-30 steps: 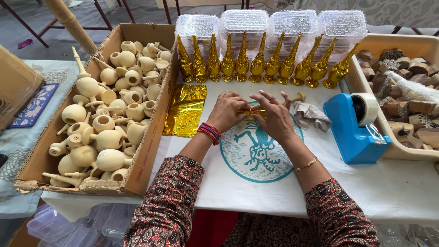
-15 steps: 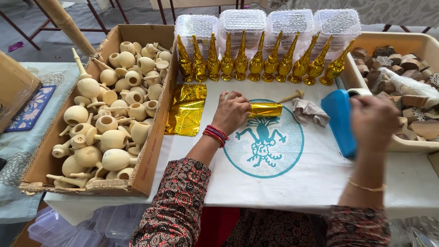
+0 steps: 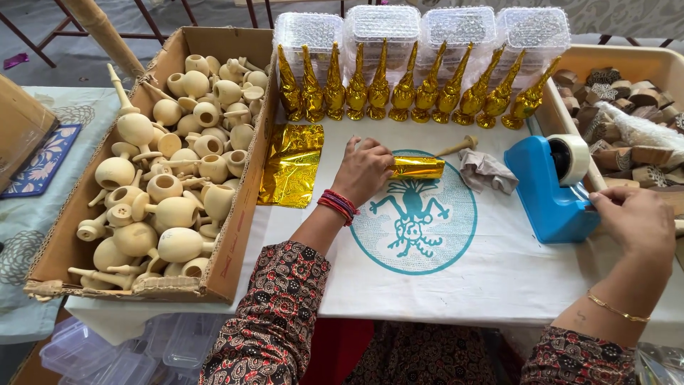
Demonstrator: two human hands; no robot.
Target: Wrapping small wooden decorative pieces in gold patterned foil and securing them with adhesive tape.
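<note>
My left hand (image 3: 365,170) presses down on a wooden piece half wrapped in gold foil (image 3: 419,167), which lies on the white sheet with its bare wooden stem (image 3: 457,147) pointing right. My right hand (image 3: 630,222) is at the front edge of the blue tape dispenser (image 3: 550,190), fingers pinched at the tape end. A roll of clear tape (image 3: 573,158) sits on the dispenser. Loose gold foil sheets (image 3: 292,165) lie left of my left hand.
A cardboard box (image 3: 235,235) of bare wooden pieces stands on the left. Several gold-wrapped pieces (image 3: 405,90) line the back, before clear plastic tubs (image 3: 456,28). A crumpled cloth (image 3: 486,171) lies near the dispenser. A tray of carved wooden blocks (image 3: 617,87) is at right.
My right hand left the foil-wrapped piece, went right to the tape dispenser and came down to its front edge. My left hand stays on the wrapped piece.
</note>
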